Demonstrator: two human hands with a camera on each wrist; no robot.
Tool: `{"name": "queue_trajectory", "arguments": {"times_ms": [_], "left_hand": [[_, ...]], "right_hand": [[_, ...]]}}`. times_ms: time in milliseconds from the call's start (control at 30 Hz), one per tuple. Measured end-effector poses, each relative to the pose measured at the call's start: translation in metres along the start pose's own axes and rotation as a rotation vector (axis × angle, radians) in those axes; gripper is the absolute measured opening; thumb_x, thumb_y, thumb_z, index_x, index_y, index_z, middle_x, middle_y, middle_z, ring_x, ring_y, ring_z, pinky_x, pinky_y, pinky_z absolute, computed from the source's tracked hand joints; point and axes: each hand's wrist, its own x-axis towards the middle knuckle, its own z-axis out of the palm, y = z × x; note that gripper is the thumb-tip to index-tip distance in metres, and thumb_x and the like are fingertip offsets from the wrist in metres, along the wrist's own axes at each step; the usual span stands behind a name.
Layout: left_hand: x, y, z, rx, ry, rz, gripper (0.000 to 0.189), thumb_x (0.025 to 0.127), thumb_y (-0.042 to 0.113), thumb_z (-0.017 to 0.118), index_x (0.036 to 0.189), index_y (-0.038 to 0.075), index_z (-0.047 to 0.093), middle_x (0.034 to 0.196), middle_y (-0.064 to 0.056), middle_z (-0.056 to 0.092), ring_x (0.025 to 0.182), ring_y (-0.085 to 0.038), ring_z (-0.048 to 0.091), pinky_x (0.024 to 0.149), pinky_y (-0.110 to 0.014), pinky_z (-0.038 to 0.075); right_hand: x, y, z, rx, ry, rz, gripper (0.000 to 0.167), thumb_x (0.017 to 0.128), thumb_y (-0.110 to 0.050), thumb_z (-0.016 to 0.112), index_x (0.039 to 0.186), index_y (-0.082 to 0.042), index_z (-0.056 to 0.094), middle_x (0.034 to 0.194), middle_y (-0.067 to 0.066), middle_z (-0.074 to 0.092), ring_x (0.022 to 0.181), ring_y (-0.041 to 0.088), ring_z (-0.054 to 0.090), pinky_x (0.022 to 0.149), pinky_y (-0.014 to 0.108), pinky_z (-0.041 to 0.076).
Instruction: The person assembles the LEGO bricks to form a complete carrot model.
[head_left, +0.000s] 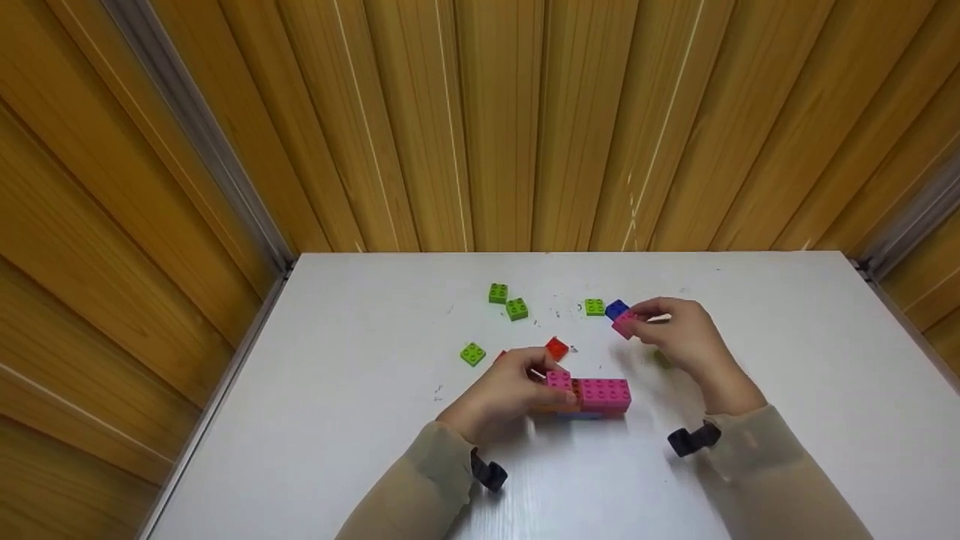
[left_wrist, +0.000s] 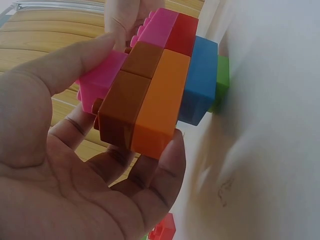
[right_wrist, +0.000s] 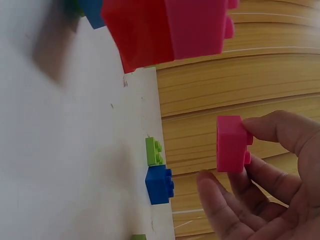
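Note:
My left hand (head_left: 510, 386) grips a built stack of toy bricks (head_left: 606, 394) at its left end, thumb on the pink brick on top. From the left wrist view, the stack (left_wrist: 162, 100) has brown and orange bricks at the near end, pink and red farther along, and blue and green lower down. Off to the right and farther back, my right hand (head_left: 686, 337) pinches a single pink brick (right_wrist: 232, 145) between thumb and fingers. That brick is raised above the white table (head_left: 337, 450), apart from the stack.
Beyond the right fingertips lie a blue brick (head_left: 616, 309) and a light green one (head_left: 594, 307), side by side. Two green bricks (head_left: 517, 309) lie farther left, another green brick (head_left: 472, 354) nearer. A red brick (head_left: 556, 348) is behind the left hand. Wood-look panels (head_left: 495, 127) border the table.

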Motion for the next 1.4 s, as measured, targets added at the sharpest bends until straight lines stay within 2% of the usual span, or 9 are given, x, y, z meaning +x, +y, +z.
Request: {"name": "queue_trajectory", "arguments": {"times_ms": [133, 233, 433, 600, 733, 867, 1033, 1400], "left_hand": [[0.0, -0.003, 0.001, 0.0, -0.002, 0.027, 0.026, 0.089, 0.03, 0.098, 0.101, 0.023, 0.075, 0.118, 0.005, 0.075, 0.109, -0.02, 0.067, 0.098, -0.035, 0.052], [0.0, -0.003, 0.002, 0.002, -0.003, 0.023, 0.026, 0.089, 0.03, 0.097, 0.1, 0.023, 0.075, 0.118, 0.004, 0.075, 0.11, -0.02, 0.067, 0.097, -0.034, 0.051], [0.001, -0.004, 0.004, 0.005, -0.01, 0.016, 0.026, 0.089, 0.031, 0.097, 0.101, 0.024, 0.075, 0.116, 0.004, 0.075, 0.113, -0.021, 0.066, 0.101, -0.037, 0.051], [0.001, -0.004, 0.004, -0.002, -0.022, 0.034, 0.026, 0.089, 0.03, 0.097, 0.101, 0.023, 0.075, 0.111, 0.002, 0.074, 0.112, -0.023, 0.064, 0.101, -0.037, 0.05], [0.0, -0.003, 0.003, -0.015, -0.023, 0.025, 0.026, 0.089, 0.031, 0.098, 0.101, 0.024, 0.076, 0.115, 0.004, 0.075, 0.114, -0.023, 0.065, 0.102, -0.038, 0.051], [-0.001, -0.002, 0.001, -0.031, -0.014, 0.004, 0.026, 0.089, 0.03, 0.098, 0.103, 0.025, 0.076, 0.119, 0.004, 0.076, 0.116, -0.022, 0.066, 0.104, -0.04, 0.052], [-0.001, 0.0, 0.0, -0.032, -0.007, -0.006, 0.026, 0.089, 0.03, 0.098, 0.104, 0.024, 0.077, 0.118, 0.004, 0.077, 0.113, -0.02, 0.068, 0.102, -0.037, 0.053], [0.0, -0.001, 0.0, -0.004, -0.008, -0.011, 0.026, 0.09, 0.032, 0.097, 0.105, 0.026, 0.077, 0.118, 0.005, 0.077, 0.113, -0.02, 0.067, 0.102, -0.038, 0.053]], "right_hand": [[-0.011, -0.001, -0.003, 0.046, 0.009, -0.024, 0.055, 0.106, -0.046, 0.079, 0.143, -0.006, 0.073, 0.137, 0.019, 0.079, 0.115, 0.023, 0.077, 0.091, 0.031, 0.059], [-0.019, -0.002, -0.006, 0.057, 0.016, -0.043, 0.055, 0.105, -0.046, 0.08, 0.142, -0.006, 0.074, 0.14, 0.019, 0.077, 0.116, 0.021, 0.076, 0.091, 0.03, 0.06], [-0.033, 0.0, -0.008, 0.056, 0.019, -0.079, 0.047, 0.104, -0.037, 0.083, 0.139, -0.007, 0.076, 0.138, 0.019, 0.077, 0.111, 0.021, 0.074, 0.084, 0.028, 0.062], [-0.042, 0.006, -0.002, 0.069, 0.009, -0.116, 0.041, 0.103, -0.031, 0.085, 0.134, -0.006, 0.078, 0.136, 0.019, 0.078, 0.107, 0.019, 0.075, 0.084, 0.024, 0.06], [-0.043, 0.007, 0.003, 0.072, -0.026, -0.138, 0.038, 0.102, -0.03, 0.087, 0.132, -0.007, 0.08, 0.134, 0.016, 0.079, 0.11, 0.021, 0.078, 0.089, 0.02, 0.059], [-0.042, 0.005, 0.005, 0.085, -0.076, -0.148, 0.037, 0.101, -0.032, 0.087, 0.13, -0.01, 0.081, 0.128, 0.011, 0.082, 0.111, 0.021, 0.079, 0.092, 0.022, 0.059], [-0.039, 0.005, 0.011, 0.132, -0.129, -0.187, 0.036, 0.099, -0.028, 0.089, 0.127, -0.007, 0.081, 0.121, 0.011, 0.084, 0.109, 0.017, 0.08, 0.093, 0.023, 0.06], [-0.039, 0.011, 0.02, 0.107, -0.213, -0.285, 0.027, 0.099, -0.023, 0.087, 0.123, -0.009, 0.084, 0.124, 0.011, 0.083, 0.111, 0.021, 0.076, 0.092, 0.022, 0.061]]}}
